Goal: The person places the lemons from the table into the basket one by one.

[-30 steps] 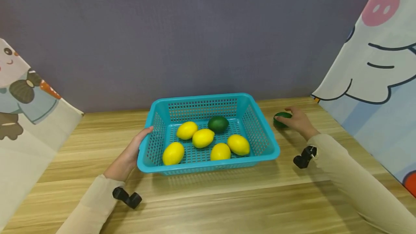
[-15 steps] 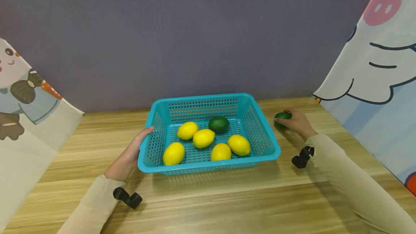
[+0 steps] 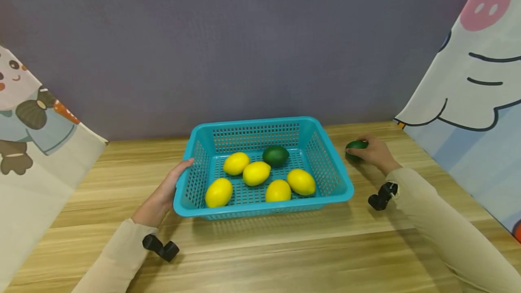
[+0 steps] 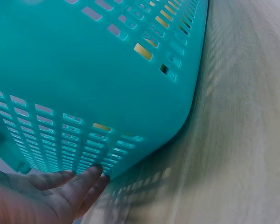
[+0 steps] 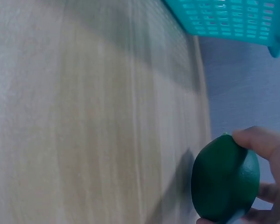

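Note:
A turquoise plastic basket [image 3: 195,166] [image 4: 107,84] [image 5: 233,21] stands mid-table and holds several yellow lemons [image 3: 255,173] and one dark green lime [image 3: 275,155]. My left hand [image 3: 168,189] [image 4: 46,196] rests against the basket's left wall, its fingers [image 4: 81,182] straight along the lower edge. At the right of the basket my right hand [image 3: 374,152] grips a second dark green lime [image 3: 355,147] [image 5: 225,184] just above the wooden table [image 3: 285,248], fingers curled round it.
A grey wall runs behind the table. Cartoon-printed cloth panels stand at the left [image 3: 28,148] and right [image 3: 476,103] sides. Bare wood lies in front of the basket and between it and the right hand.
Nothing much has moved; the head view has shifted slightly. My right hand keeps its hold on the lime and the left stays at the basket.

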A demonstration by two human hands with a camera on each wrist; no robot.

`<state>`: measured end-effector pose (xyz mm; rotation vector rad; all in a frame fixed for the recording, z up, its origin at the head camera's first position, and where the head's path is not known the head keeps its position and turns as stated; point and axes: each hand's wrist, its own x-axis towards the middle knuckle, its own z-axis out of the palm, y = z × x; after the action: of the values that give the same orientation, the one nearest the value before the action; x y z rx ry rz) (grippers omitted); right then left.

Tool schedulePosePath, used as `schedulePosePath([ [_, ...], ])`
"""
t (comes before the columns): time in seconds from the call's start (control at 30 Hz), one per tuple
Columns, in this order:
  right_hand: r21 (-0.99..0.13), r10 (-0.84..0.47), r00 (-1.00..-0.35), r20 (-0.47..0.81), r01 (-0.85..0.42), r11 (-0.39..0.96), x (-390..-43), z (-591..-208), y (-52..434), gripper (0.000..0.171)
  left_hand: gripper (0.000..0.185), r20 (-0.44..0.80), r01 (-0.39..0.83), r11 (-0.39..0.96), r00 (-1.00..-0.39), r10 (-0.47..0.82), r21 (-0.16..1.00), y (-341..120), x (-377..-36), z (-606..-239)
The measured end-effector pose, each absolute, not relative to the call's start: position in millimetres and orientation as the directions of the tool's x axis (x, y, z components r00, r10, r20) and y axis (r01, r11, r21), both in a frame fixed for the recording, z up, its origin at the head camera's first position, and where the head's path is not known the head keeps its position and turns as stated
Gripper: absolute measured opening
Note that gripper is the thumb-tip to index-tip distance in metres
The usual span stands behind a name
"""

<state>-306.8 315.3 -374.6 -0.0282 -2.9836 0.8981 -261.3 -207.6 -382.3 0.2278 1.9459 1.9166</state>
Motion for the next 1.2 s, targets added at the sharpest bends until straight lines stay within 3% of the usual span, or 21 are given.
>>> schedulePosePath([
  [0.97, -0.584, -0.104, -0.994, 0.016, -0.093, 0.806, -292.8, -318.1, 293.9, 0.073, 0.071, -0.187, -0.174, 0.067, -0.906, 0.380, 0.982, -207.3, -261.6, -383.2],
  [1.2, -0.536, -0.116, -0.993, 0.037, -0.118, 0.836, -289.4, -297.1, 283.1, 0.072, 0.071, -0.176, -0.163, 0.067, -0.906, 0.384, 0.984, -207.8, -261.7, -382.5],
])
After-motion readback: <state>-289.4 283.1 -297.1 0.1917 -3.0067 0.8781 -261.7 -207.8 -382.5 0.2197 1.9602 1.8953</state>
